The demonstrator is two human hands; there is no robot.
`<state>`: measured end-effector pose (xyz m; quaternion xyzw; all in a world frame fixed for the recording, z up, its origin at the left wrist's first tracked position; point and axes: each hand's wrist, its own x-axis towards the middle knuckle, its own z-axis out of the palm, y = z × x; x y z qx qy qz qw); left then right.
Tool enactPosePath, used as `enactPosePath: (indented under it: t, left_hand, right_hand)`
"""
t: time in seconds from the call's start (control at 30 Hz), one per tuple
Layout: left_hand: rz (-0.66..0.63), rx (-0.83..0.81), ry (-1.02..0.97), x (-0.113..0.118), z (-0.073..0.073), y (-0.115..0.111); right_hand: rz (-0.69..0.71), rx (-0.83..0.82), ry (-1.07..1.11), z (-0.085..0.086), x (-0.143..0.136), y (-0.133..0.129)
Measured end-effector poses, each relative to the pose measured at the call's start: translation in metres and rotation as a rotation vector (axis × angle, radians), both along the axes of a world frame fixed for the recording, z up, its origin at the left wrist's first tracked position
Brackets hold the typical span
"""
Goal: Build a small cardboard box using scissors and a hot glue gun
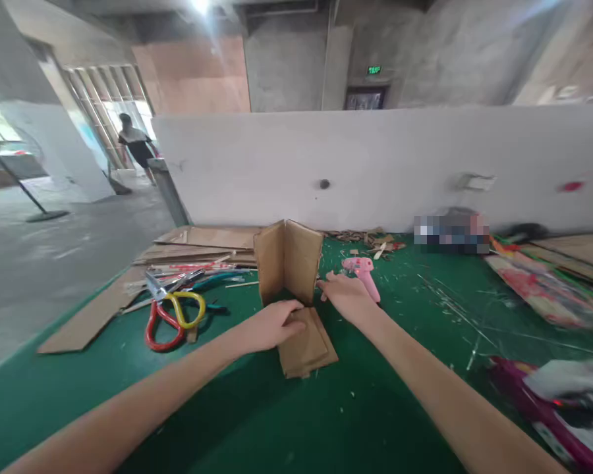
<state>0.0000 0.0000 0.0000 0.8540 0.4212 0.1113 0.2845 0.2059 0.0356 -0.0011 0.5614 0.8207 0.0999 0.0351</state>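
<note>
Green tbl fills the foreground; white wall runs along its far side. Brown boards stacked far L, w/ a long strip angled to near L. Upright card approx mid-tbl: 2 panels meeting at a vert. fold, just beyond flat pcs, which overlap on tbl. Scissors, red & yellow handles, lie L of these, blades pointing away. L hand is over upper L part of flat pcs, at foot of upright card; thumb a bit apart from fingers, can't tell if it grips. R hand just R of upright card, fingers bent, tips nr its R edge; can't tell how far open or if anything's held. Pink gun lies just beside R hand. Scraps by wall, beyond gun. Thin stick L of upright card.
</note>
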Motion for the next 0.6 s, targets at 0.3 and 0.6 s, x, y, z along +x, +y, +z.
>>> enactPosePath:
  t: [0.3, 0.6]
  left_hand:
    - [0.001, 0.046, -0.028, -0.001, -0.004, 0.000]
    - [0.060, -0.066, -0.092, -0.001, -0.003, -0.002]
  right_hand:
    - [0.166, 0.114, 0.228, -0.006, 0.018, -0.020]
    - [0.073, -0.019, 1.303, 0.001, 0.012, -0.047]
